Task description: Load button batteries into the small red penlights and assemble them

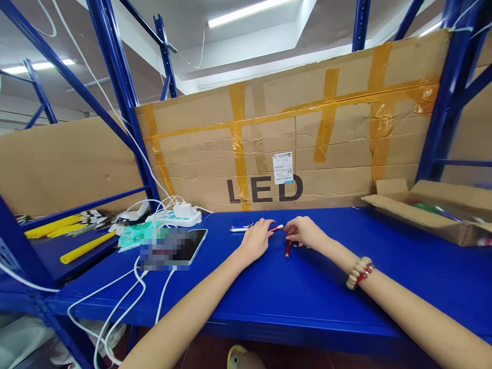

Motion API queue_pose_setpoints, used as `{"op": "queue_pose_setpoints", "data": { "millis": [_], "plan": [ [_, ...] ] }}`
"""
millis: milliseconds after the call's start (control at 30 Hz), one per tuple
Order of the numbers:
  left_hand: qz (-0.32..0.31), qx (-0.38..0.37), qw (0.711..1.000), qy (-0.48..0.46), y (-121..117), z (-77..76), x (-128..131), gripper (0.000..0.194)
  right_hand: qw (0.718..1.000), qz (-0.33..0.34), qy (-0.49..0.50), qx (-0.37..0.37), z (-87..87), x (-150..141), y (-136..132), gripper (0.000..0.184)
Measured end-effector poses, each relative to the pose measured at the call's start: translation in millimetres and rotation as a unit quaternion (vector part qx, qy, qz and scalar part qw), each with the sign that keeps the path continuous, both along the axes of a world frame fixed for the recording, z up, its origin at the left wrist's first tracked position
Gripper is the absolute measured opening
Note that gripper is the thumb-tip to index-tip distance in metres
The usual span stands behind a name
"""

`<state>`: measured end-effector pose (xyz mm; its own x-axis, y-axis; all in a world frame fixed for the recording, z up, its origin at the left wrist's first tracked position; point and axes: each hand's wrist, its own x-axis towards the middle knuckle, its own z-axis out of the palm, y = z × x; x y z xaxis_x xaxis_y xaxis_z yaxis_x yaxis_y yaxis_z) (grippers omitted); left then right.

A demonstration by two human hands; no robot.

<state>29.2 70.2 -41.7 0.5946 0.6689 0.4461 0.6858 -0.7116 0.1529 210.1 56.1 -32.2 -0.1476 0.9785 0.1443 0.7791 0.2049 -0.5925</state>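
My left hand (257,239) rests on the blue tabletop with its fingers curled over a small red metallic tube (276,228). The tube's silver end points right, towards my other hand. My right hand (306,232) has its fingertips drawn together just beside that end; what they hold, if anything, is hidden. Under these fingertips a second red tube (288,249) lies on the table, with small dark pieces partly covered by the hand. Left of my left hand are slim blue and silver tubes (240,228), lying side by side.
A phone (198,245) lies at left near a white power strip (180,219) with tangled white cables. An opened cardboard box (430,223) stands at right. A tall taped cardboard panel (261,148) closes off the back, between blue metal posts (442,97). A yellow roll (87,247) lies far left.
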Motion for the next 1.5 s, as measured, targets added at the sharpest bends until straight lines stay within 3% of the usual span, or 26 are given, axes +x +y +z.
{"op": "queue_pose_setpoints", "data": {
  "millis": [133, 367, 567, 867, 1200, 1500],
  "plan": [
    [0.018, 0.016, 0.999, -0.031, -0.8, 4.2, -1.1, 0.03, 1.0, -0.003, -0.023, 0.005, -1.6, 0.0, 2.4, 0.02],
    [-0.013, 0.047, 0.996, -0.078, 0.1, 6.8, -2.5, 0.021, 0.999, -0.016, -0.042, 0.018, 0.1, 1.1, 0.2, 0.018],
    [-0.02, 0.02, 0.998, -0.057, -1.5, 5.6, -2.4, 0.019, 0.998, -0.03, -0.048, -0.007, 3.7, 0.5, -5.0, 0.014],
    [-0.098, 0.01, 0.994, -0.054, -8.2, 11.2, -4.2, 0.017, 0.998, -0.03, -0.057, 0.001, 8.9, 0.6, -10.6, 0.015],
    [-0.099, 0.004, 0.994, -0.037, -6.5, 9.1, -4.7, 0.023, 0.993, -0.056, -0.089, 0.046, 10.2, 0.8, -11.2, 0.018],
    [-0.104, 0.028, 0.994, -0.008, -5.4, 9.6, -4.7, 0.025, 0.988, -0.075, -0.129, 0.042, 13.5, -0.2, -11.2, 0.018]
  ]
}}
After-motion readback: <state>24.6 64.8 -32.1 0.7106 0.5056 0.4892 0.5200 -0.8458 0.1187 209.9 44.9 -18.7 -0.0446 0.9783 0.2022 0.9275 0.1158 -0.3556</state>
